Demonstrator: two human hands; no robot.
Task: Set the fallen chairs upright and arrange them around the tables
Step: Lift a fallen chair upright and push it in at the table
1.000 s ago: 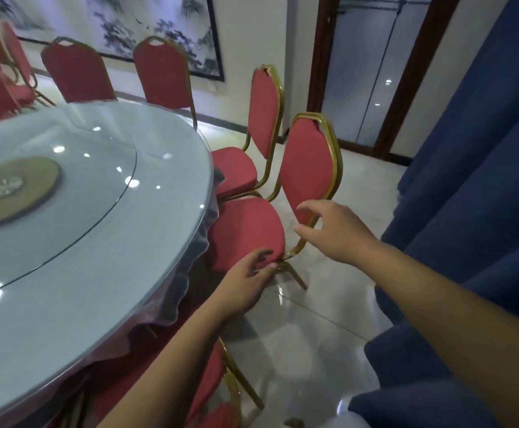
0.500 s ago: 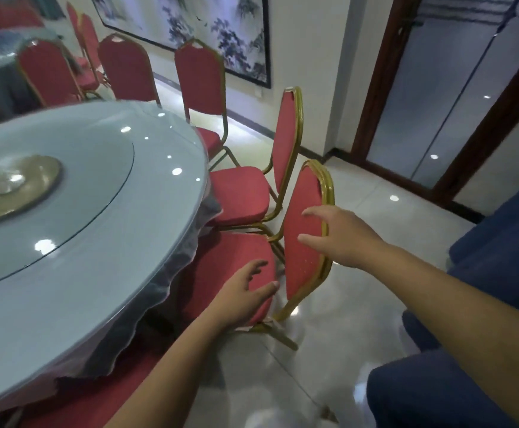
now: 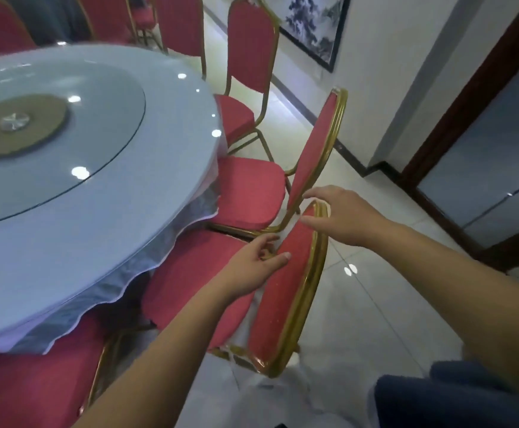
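The nearest red chair with a gold frame (image 3: pixel 283 291) stands upright at the round table (image 3: pixel 122 205), its seat partly under the tablecloth. My left hand (image 3: pixel 252 264) pinches the inner edge of its backrest, thumb on the red pad. My right hand (image 3: pixel 341 214) reaches over the top rail with fingers spread, the thumb touching the pad. A second upright red chair (image 3: pixel 249 189) stands just beyond, its backrest close to my right hand's fingers.
More red chairs ring the table: one farther along (image 3: pixel 252 44) and one at the near left (image 3: pixel 20 390). A glass turntable (image 3: pixel 17 125) sits on the table. Dark blue fabric (image 3: pixel 452 396) lies bottom right. A wall with a painting (image 3: pixel 314 26) and a brown-framed door (image 3: pixel 483 118) bound the tiled aisle.
My view has swung closer and over the chair. My left hand rose from the seat's edge to the backrest, and my right hand moved up the backrest to its top rail.
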